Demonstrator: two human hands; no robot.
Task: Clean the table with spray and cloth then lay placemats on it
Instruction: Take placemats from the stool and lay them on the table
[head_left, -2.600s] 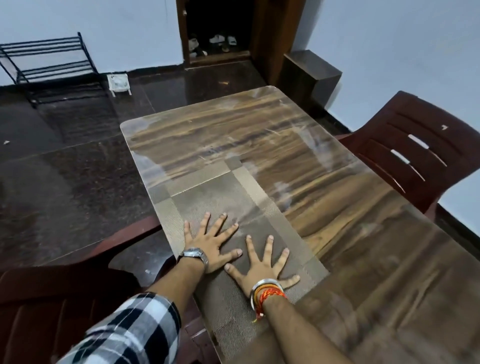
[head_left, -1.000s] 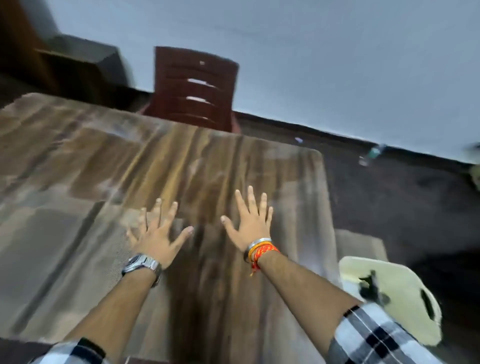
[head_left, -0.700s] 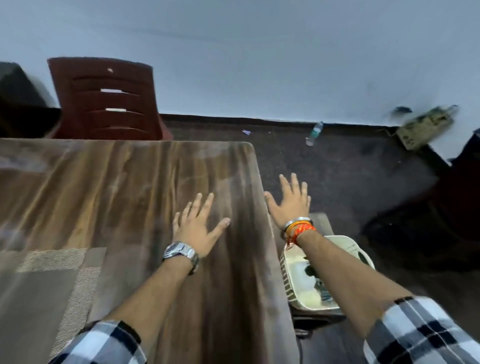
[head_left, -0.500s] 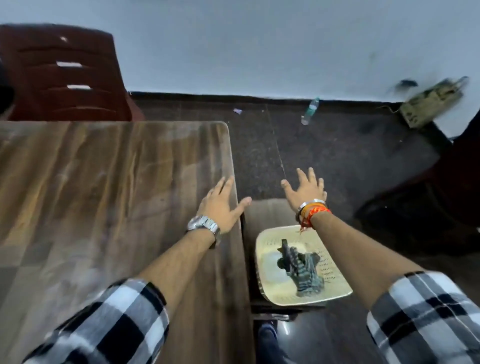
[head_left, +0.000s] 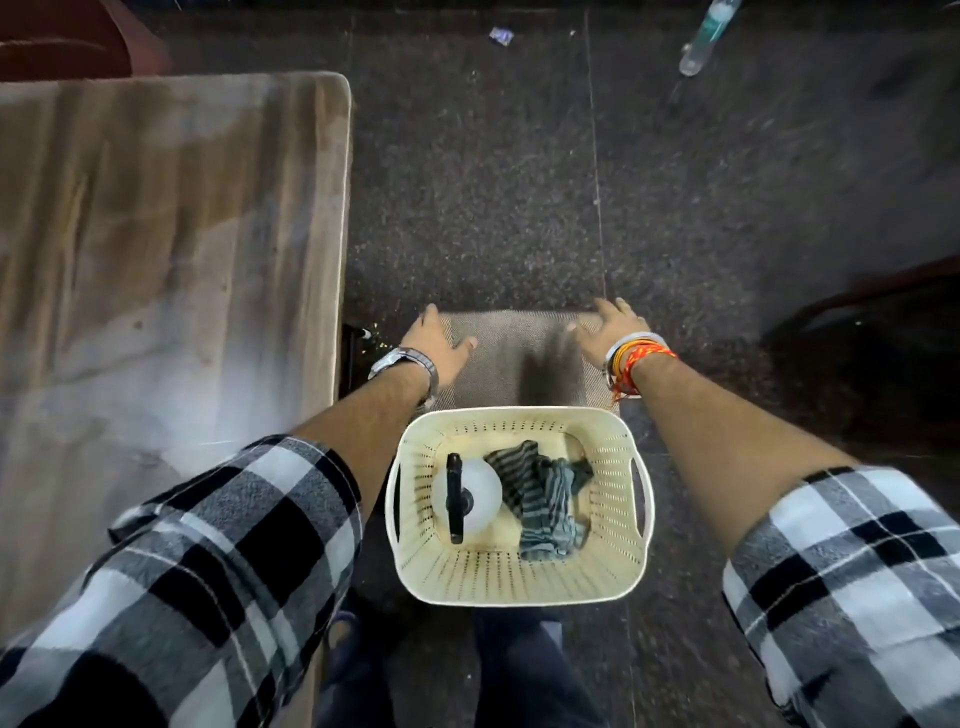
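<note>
Now both hands (head_left: 439, 338) (head_left: 605, 325), open, over placemat (head_left: 514, 353)

dim indoor light | glare on table (head_left: 171, 364) | motion blur (hands worst) | wide-angle edge bending

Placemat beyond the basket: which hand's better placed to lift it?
Neither clearly: left hand sits at the placemat's left edge, right hand at its right edge, both open. Probably a two-handed lift.

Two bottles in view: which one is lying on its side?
The clear plastic bottle on the dark floor at top right lies on its side; the white spray bottle with the black trigger stands upright in the cream basket.
</note>
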